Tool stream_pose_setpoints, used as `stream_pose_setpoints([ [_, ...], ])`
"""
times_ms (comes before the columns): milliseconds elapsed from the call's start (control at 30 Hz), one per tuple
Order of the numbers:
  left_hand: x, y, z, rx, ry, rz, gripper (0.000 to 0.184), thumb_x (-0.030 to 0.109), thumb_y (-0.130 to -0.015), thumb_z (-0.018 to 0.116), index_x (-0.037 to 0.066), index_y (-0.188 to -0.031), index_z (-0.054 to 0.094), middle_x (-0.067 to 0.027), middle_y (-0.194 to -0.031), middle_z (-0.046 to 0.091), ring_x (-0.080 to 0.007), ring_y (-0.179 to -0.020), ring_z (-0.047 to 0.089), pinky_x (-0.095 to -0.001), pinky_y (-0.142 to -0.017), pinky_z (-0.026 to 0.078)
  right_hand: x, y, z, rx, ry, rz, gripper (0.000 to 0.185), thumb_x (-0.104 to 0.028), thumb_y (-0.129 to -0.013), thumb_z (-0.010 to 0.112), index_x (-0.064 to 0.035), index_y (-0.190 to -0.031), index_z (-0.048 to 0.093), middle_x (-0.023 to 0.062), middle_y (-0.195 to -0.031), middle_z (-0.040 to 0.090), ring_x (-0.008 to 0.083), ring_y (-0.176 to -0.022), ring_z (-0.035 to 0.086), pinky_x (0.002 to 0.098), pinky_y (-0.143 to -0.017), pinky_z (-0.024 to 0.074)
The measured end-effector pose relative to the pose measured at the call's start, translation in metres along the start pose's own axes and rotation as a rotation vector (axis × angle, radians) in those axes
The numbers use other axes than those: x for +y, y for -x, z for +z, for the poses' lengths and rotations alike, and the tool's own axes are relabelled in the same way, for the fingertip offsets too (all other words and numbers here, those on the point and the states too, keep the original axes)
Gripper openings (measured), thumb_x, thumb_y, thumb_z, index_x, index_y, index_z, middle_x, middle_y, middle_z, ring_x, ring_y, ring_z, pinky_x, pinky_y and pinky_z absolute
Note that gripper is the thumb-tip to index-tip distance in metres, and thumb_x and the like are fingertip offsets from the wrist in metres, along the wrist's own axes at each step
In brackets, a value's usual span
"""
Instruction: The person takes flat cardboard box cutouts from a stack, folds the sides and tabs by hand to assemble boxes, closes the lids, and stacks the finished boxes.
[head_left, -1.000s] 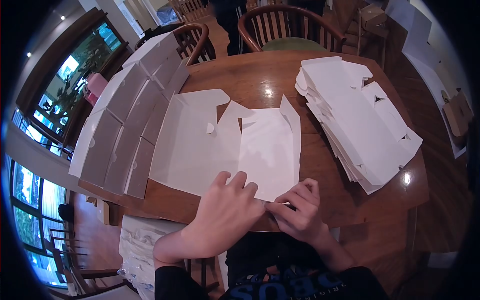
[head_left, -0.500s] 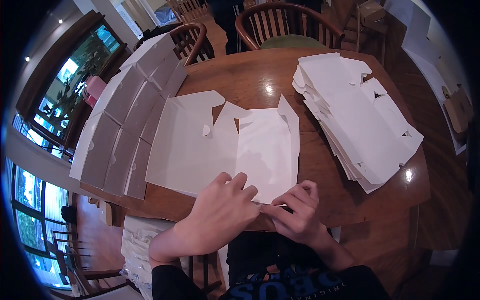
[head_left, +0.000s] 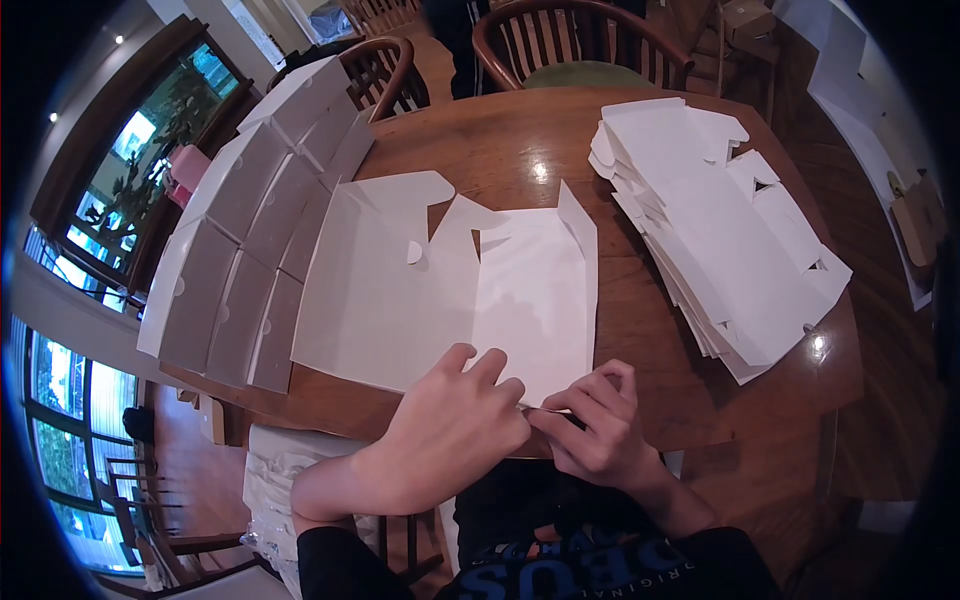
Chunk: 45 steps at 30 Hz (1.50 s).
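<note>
A partly folded white cardboard box [head_left: 385, 290] lies opened out in front of me, its right part with flaps raised at the far side. My left hand [head_left: 455, 415] is curled over the box's near edge, its fingers bent and the fingertips hidden from view. Close beside it, my right hand [head_left: 598, 420] pinches the near edge at the right corner with thumb and index finger. Both hands meet around this near edge, and the bit of cardboard between them is mostly covered.
Folded white boxes [head_left: 225, 300] are stacked along the left of the wooden table [head_left: 490, 140]. On the right lies a pile of flat white box blanks [head_left: 715, 240]. A wooden chair [head_left: 580, 50] stands beyond the far edge, with a person's legs [head_left: 455, 50] near it.
My left hand has shifted slightly right, toward my right hand. The right hand keeps its pinch at the near edge, and the view has tilted a little.
</note>
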<state>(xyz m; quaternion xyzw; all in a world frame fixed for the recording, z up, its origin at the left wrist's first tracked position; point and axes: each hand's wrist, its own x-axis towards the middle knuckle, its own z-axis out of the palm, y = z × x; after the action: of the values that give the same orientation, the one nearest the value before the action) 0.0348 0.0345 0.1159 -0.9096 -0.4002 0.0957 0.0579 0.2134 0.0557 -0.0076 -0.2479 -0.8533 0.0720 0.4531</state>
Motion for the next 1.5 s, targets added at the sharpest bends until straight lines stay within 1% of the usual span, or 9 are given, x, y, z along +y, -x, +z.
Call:
stream_pose_setpoints([
  [567, -0.002, -0.006, 0.003, 0.08, -0.009, 0.072, 0.015, 0.014, -0.071, 0.066, 0.011, -0.056, 0.062, -0.0015, -0.062, 0.06, -0.0198, -0.074, 0.06, -0.033, -0.068, 0.045, 0.0, -0.001, -0.002, -0.029, -0.01, -0.017, 0.018, -0.003, -0.067, 0.065, -0.0069, -0.085, 0.067, -0.0003, -0.08, 0.058, 0.0177, -0.082, 0.058, 0.0413, -0.084, 0.0377],
  [633, -0.001, -0.007, -0.004, -0.022, 0.017, 0.043, 0.01, 0.015, -0.069, 0.062, 0.008, -0.076, 0.059, -0.0015, -0.071, 0.059, -0.0209, -0.077, 0.061, -0.0351, -0.077, 0.049, 0.001, -0.001, -0.003, -0.056, -0.021, -0.014, 0.02, -0.005, -0.066, 0.064, -0.006, -0.086, 0.065, 0.0017, -0.081, 0.058, 0.0194, -0.083, 0.059, 0.0423, -0.084, 0.0384],
  [667, 0.0, -0.008, -0.004, -0.001, -0.008, 0.046, 0.01, 0.015, -0.069, 0.062, 0.008, -0.076, 0.059, -0.0015, -0.071, 0.059, -0.0209, -0.077, 0.061, -0.0351, -0.077, 0.049, 0.002, -0.002, -0.004, -0.038, 0.0, -0.032, 0.02, -0.005, -0.066, 0.064, -0.006, -0.086, 0.065, 0.0017, -0.081, 0.058, 0.0194, -0.083, 0.059, 0.0423, -0.084, 0.0384],
  [833, 0.004, -0.007, 0.003, 0.058, 0.118, -0.057, 0.027, 0.011, -0.075, 0.062, 0.011, -0.101, 0.054, -0.0043, -0.081, 0.06, -0.025, -0.073, 0.067, -0.0357, -0.056, 0.053, 0.004, 0.005, 0.0, -0.065, -0.019, -0.024, 0.021, -0.008, -0.063, 0.064, -0.0057, -0.084, 0.062, 0.0048, -0.085, 0.06, 0.0208, -0.086, 0.06, 0.0432, -0.083, 0.0388],
  [933, 0.002, -0.011, -0.002, 0.127, 0.182, -0.041, 0.024, 0.008, -0.078, 0.064, 0.006, -0.1, 0.054, -0.0067, -0.079, 0.062, -0.0249, -0.066, 0.069, -0.0335, -0.05, 0.054, 0.005, 0.005, 0.002, -0.02, 0.003, -0.049, 0.019, -0.007, -0.064, 0.065, -0.006, -0.083, 0.063, 0.0052, -0.086, 0.06, 0.0206, -0.086, 0.059, 0.043, -0.084, 0.0382],
  [1100, 0.001, -0.015, -0.004, 0.062, 0.197, -0.048, 0.032, 0.006, -0.079, 0.065, 0.005, -0.107, 0.051, -0.0096, -0.081, 0.062, -0.0271, -0.068, 0.07, -0.0356, -0.05, 0.055, 0.004, 0.007, 0.006, -0.012, 0.01, -0.017, 0.018, -0.006, -0.067, 0.066, -0.005, -0.084, 0.064, 0.0056, -0.086, 0.061, 0.0208, -0.087, 0.059, 0.0426, -0.087, 0.0365],
  [1400, 0.006, -0.016, 0.003, 0.133, 0.174, 0.015, 0.023, 0.004, -0.077, 0.064, 0.001, -0.096, 0.053, -0.0098, -0.079, 0.063, -0.0279, -0.068, 0.07, -0.0355, -0.05, 0.056, 0.004, 0.005, 0.002, 0.004, -0.002, 0.002, 0.023, -0.008, -0.062, 0.07, -0.0012, -0.082, 0.062, 0.0074, -0.084, 0.06, 0.023, -0.084, 0.059, 0.0433, -0.086, 0.037],
  [1467, 0.008, -0.015, 0.001, 0.025, 0.201, -0.056, 0.041, 0.007, -0.07, 0.07, 0.003, -0.105, 0.049, -0.0095, -0.085, 0.061, -0.0311, -0.078, 0.068, -0.0397, -0.058, 0.055, 0.003, 0.004, 0.002, 0.019, -0.012, 0.018, 0.022, -0.008, -0.062, 0.07, -0.0012, -0.081, 0.061, 0.008, -0.082, 0.06, 0.0235, -0.081, 0.058, 0.0434, -0.085, 0.0372],
  [1500, 0.008, -0.015, 0.001, 0.026, 0.201, -0.056, 0.041, 0.007, -0.07, 0.07, 0.003, -0.105, 0.049, -0.0095, -0.085, 0.061, -0.0311, -0.078, 0.068, -0.0397, -0.058, 0.055, 0.003, 0.004, 0.003, 0.019, -0.012, 0.018, 0.022, -0.008, -0.062, 0.07, -0.0012, -0.081, 0.061, 0.008, -0.082, 0.06, 0.0235, -0.081, 0.058, 0.0434, -0.085, 0.0372],
])
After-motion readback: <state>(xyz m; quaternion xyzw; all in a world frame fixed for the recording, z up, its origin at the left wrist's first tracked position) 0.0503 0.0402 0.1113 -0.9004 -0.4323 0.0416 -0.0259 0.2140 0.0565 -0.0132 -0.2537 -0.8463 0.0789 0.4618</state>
